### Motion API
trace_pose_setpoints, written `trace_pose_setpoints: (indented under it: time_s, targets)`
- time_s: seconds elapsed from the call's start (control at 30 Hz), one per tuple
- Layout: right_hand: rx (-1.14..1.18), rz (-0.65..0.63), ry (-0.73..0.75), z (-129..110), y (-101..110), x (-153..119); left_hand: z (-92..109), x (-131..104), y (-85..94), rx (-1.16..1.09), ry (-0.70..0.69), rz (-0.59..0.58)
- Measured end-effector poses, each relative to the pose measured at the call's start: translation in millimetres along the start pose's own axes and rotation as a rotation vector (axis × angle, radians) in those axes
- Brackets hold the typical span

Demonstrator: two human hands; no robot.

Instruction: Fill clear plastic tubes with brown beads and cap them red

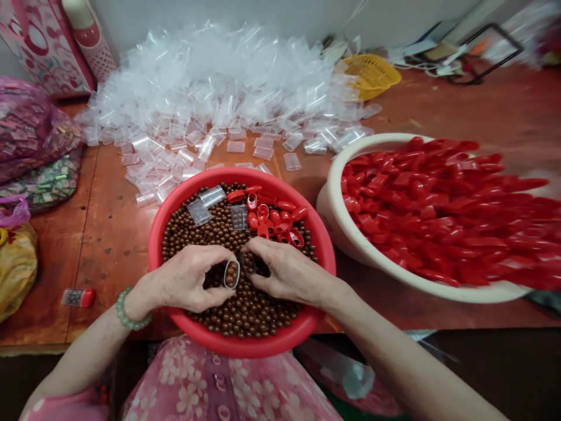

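Plastic tube (232,275), clear, brown balls inside—clamped between left hand (186,278) thumb and fingers. Right hand (287,269), alongside, pinches a second tube (249,263), partly hidden. Below both: loose balls (254,313), red basin (322,242). Red caps (275,217) just beyond right hand. Risk—tilting or slackened grip could spill the filling.

Green bead bracelet (123,316), pink floral shirt (258,386), darker buttoned placket (218,400), pink sleeve (70,407)
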State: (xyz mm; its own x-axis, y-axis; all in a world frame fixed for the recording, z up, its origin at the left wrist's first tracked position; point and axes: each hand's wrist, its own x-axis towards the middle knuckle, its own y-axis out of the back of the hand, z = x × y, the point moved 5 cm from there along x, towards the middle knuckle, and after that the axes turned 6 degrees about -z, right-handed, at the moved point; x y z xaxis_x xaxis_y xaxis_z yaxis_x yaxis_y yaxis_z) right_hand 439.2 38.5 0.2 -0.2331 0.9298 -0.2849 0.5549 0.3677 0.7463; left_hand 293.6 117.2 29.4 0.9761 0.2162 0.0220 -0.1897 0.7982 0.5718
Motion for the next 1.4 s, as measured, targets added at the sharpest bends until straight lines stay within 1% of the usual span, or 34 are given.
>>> trace_pose_setpoints:
  time_s: [0.1,0.23,0.33,0.4,0.47,0.53,0.63,0.7,0.77,0.9,1.03,1.13,1.2,1.3,1.4]
  targets:
    - [0.019,-0.004,0.031,-0.6,-0.3,-2.7,2.1,-4.9,1.0,0.021,0.038,0.069]
    - [-0.063,0.024,0.050,-1.7,1.3,-12.4,3.2,-8.5,2.5,0.050,0.034,0.092]
    - [-0.133,0.054,0.042,-6.8,8.1,-21.6,2.1,-11.0,4.1,0.093,0.031,0.119]
    - [-0.150,0.080,0.068,-15.2,15.6,-25.3,1.4,-12.2,4.2,0.093,0.026,0.131]
    - [-0.123,0.132,0.125,-26.5,24.5,-25.5,1.9,-13.2,5.0,0.077,0.008,0.168]
    - [-0.044,0.202,0.210,-38.7,32.8,-22.6,3.7,-14.1,5.2,0.066,-0.024,0.198]
    - [0.090,0.292,0.326,-52.8,41.2,-14.1,5.6,-15.0,3.9,0.035,-0.063,0.209]
    - [0.137,0.309,0.369,-58.5,42.6,-7.1,4.8,-15.3,2.0,0.023,-0.060,0.195]
    - [0.138,0.299,0.389,-62.3,41.6,-0.7,2.8,-15.4,-0.6,0.027,-0.045,0.171]
    - [0.097,0.274,0.383,-64.3,38.3,6.5,-0.9,-15.2,-2.6,0.036,-0.029,0.169]
    - [0.122,0.284,0.361,-61.6,38.3,8.5,-2.4,-13.7,-2.5,0.027,-0.031,0.172]
    - [0.121,0.282,0.339,-59.7,36.9,9.7,-4.0,-12.6,-3.5,0.037,-0.003,0.160]
    - [0.067,0.266,0.304,-59.6,33.3,11.0,-5.8,-12.0,-4.9,0.073,0.040,0.146]
    - [-0.075,0.232,0.237,-61.9,24.6,13.5,-7.2,-11.4,-5.8,0.103,0.082,0.136]
    - [-0.177,0.276,0.213,-65.5,20.5,14.6,-8.3,-11.2,-4.9,0.074,0.106,0.127]
